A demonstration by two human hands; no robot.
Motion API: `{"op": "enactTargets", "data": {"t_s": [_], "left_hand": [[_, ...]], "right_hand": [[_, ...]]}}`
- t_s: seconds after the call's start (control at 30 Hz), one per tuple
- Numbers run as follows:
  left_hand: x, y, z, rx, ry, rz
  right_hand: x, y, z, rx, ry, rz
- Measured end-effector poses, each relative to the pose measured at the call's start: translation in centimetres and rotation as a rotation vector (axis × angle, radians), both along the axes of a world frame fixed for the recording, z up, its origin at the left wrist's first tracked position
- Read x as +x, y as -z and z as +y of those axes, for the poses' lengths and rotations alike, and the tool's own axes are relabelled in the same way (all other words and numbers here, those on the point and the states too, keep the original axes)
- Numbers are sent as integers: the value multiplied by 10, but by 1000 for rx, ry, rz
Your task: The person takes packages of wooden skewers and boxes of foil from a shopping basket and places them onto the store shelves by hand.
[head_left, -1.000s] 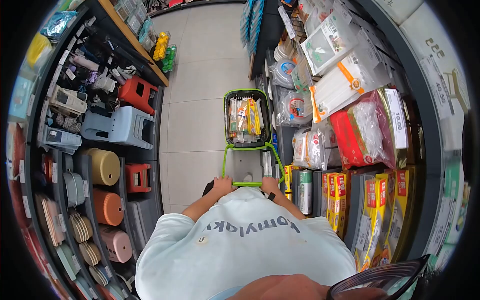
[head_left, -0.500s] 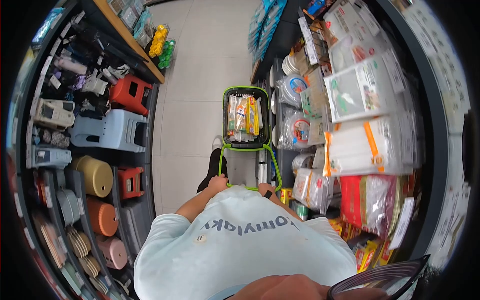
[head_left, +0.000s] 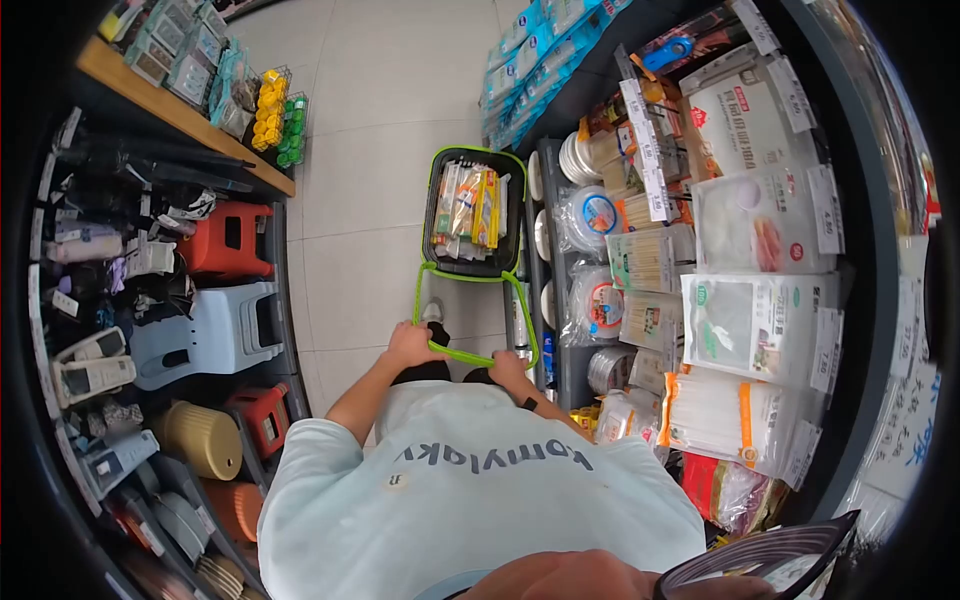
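Note:
A black shopping basket with a green rim stands on the floor ahead of me, and packaged goods in clear and yellow wrapping lie inside it. Its long green handle reaches back toward my body. My left hand is closed around the handle's left corner. Farther right along the same bar, my right hand grips it, with a dark band on the wrist. Some fingers of both hands are hidden from above.
Shelves close in on both sides. Plastic stools and a yellow tub fill the left one. On the right hang bagged disposables and round packs. Blue packages stick out ahead. Pale floor tiles run between.
I have moved forward along the aisle, and the shelf goods have shifted back toward me. The basket has moved along with me, both hands still on its handle.

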State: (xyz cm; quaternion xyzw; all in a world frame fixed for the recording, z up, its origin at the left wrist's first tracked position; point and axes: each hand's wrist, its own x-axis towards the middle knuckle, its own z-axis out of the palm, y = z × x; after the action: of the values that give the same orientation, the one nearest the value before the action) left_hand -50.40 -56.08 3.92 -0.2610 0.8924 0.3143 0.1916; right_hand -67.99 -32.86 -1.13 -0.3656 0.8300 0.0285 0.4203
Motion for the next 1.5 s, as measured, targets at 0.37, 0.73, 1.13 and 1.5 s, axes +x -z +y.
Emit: {"op": "enactTargets", "data": {"t_s": [0.37, 0.73, 1.13, 1.5], "left_hand": [[14, -6, 0, -327, 82, 238], [-60, 5, 3, -113, 359, -10], [-69, 5, 0, -169, 231, 183], [-67, 3, -20, -100, 95, 251]], "right_hand": [[-11, -25, -32, -278, -303, 220], [-42, -59, -74, -255, -365, 109], [-69, -62, -86, -277, -436, 116], [-80, -60, -113, -429, -502, 74]]}}
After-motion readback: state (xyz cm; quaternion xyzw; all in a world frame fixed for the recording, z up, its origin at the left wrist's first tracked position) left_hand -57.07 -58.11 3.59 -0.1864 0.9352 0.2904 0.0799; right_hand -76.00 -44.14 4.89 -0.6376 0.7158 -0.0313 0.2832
